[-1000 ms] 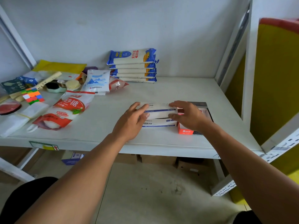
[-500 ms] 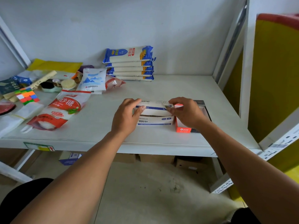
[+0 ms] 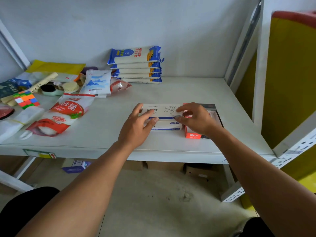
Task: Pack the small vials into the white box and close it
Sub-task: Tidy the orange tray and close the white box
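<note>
Both hands have stayed on the white box at shelf centre — left hand spread flat at nine o'clock, right hand pinching its three-o'clock flap since a second ago — closing looks nearly finished.

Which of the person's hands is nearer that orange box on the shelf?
Right. The right hand lies over the orange box, partly covering it; the left hand is across the white box, further away.

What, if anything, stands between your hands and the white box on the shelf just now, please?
Nothing visible does. The left hand and the right hand are already at the white box, one at each end, fingers on its top. The orange box sits beside it on the right, under the right hand.
</note>
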Action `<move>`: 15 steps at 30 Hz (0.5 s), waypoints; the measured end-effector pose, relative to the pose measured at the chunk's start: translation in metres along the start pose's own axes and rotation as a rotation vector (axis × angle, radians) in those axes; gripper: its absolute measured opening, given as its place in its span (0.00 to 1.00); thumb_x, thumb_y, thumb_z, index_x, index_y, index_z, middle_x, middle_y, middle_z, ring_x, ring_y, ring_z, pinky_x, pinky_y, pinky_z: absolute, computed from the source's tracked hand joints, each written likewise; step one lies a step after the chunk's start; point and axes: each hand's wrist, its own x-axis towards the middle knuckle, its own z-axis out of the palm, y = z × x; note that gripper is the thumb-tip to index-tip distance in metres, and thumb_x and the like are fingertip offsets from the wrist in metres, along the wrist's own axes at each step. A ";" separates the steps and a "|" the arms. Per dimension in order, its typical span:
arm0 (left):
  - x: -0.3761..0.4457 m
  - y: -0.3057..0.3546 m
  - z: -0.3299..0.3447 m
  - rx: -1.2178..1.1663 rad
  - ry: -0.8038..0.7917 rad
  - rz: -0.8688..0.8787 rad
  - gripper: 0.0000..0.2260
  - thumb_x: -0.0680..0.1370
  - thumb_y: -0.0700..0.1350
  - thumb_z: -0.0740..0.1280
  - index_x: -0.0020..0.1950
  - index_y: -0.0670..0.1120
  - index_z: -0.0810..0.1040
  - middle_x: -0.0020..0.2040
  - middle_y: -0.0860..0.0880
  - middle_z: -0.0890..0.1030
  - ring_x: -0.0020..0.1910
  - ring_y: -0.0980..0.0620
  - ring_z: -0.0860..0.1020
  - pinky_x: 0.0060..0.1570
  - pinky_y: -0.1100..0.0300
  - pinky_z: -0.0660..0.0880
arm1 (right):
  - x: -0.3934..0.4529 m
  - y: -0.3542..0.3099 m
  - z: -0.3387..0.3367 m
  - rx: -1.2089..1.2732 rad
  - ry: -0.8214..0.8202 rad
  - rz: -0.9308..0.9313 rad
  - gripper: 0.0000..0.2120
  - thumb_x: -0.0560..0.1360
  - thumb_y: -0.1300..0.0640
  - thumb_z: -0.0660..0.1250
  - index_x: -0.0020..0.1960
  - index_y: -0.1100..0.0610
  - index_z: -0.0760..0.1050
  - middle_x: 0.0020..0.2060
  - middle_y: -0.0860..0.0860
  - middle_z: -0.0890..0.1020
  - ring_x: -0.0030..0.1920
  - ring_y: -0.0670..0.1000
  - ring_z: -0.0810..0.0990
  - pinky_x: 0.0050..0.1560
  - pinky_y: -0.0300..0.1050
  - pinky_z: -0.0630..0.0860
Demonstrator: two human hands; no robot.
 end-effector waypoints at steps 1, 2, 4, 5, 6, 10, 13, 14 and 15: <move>0.000 0.002 0.000 -0.029 -0.020 -0.017 0.21 0.80 0.57 0.60 0.69 0.49 0.75 0.75 0.48 0.63 0.69 0.50 0.70 0.58 0.61 0.69 | -0.001 0.000 -0.001 -0.003 -0.012 -0.003 0.16 0.75 0.52 0.72 0.60 0.56 0.79 0.55 0.45 0.74 0.54 0.52 0.78 0.44 0.42 0.80; 0.000 0.004 0.000 -0.047 -0.037 -0.027 0.21 0.80 0.57 0.60 0.70 0.49 0.74 0.77 0.48 0.61 0.69 0.50 0.70 0.59 0.62 0.68 | -0.001 0.001 -0.001 -0.020 -0.030 -0.016 0.16 0.74 0.53 0.73 0.60 0.56 0.80 0.55 0.46 0.74 0.54 0.51 0.78 0.46 0.43 0.81; -0.001 0.004 0.001 -0.068 -0.061 -0.046 0.21 0.80 0.57 0.61 0.70 0.51 0.73 0.78 0.47 0.59 0.68 0.49 0.71 0.62 0.60 0.69 | -0.002 0.005 -0.005 -0.010 -0.024 -0.034 0.13 0.75 0.54 0.72 0.57 0.58 0.82 0.54 0.47 0.77 0.54 0.50 0.77 0.51 0.46 0.80; -0.001 0.004 0.001 -0.077 -0.066 -0.053 0.21 0.80 0.57 0.61 0.70 0.52 0.74 0.78 0.47 0.58 0.68 0.49 0.73 0.63 0.59 0.69 | -0.003 0.007 -0.008 0.007 0.045 -0.024 0.10 0.75 0.54 0.72 0.55 0.57 0.83 0.53 0.48 0.79 0.54 0.50 0.78 0.52 0.45 0.78; -0.001 0.003 0.001 -0.083 -0.066 -0.057 0.20 0.80 0.57 0.61 0.70 0.52 0.74 0.78 0.47 0.58 0.67 0.49 0.73 0.63 0.59 0.69 | -0.002 0.010 -0.013 -0.005 0.149 -0.002 0.09 0.76 0.55 0.71 0.53 0.56 0.84 0.53 0.49 0.81 0.54 0.51 0.79 0.52 0.43 0.75; 0.002 0.006 0.003 -0.103 -0.047 -0.065 0.19 0.80 0.54 0.61 0.70 0.49 0.74 0.78 0.47 0.60 0.66 0.48 0.73 0.59 0.63 0.68 | -0.001 0.024 -0.028 -0.222 0.220 0.116 0.11 0.76 0.51 0.70 0.55 0.53 0.83 0.52 0.49 0.83 0.52 0.51 0.79 0.48 0.40 0.69; 0.006 0.012 0.004 -0.108 -0.050 -0.080 0.19 0.81 0.52 0.61 0.70 0.47 0.73 0.77 0.47 0.61 0.66 0.48 0.73 0.55 0.64 0.69 | -0.008 0.028 -0.016 -0.229 0.004 0.204 0.11 0.73 0.44 0.72 0.48 0.51 0.82 0.44 0.47 0.83 0.41 0.49 0.79 0.40 0.44 0.76; 0.008 0.014 0.004 -0.106 -0.052 -0.082 0.20 0.81 0.52 0.61 0.70 0.46 0.73 0.77 0.46 0.61 0.66 0.47 0.73 0.55 0.63 0.70 | -0.011 0.026 -0.010 -0.224 -0.045 0.207 0.11 0.72 0.44 0.72 0.45 0.52 0.81 0.40 0.47 0.83 0.39 0.48 0.79 0.39 0.44 0.77; 0.009 0.016 0.004 -0.101 -0.056 -0.085 0.20 0.81 0.52 0.61 0.71 0.46 0.73 0.76 0.46 0.61 0.66 0.47 0.73 0.56 0.61 0.71 | -0.014 0.024 -0.005 -0.237 -0.076 0.196 0.10 0.72 0.45 0.73 0.43 0.52 0.80 0.38 0.46 0.82 0.39 0.48 0.79 0.38 0.42 0.77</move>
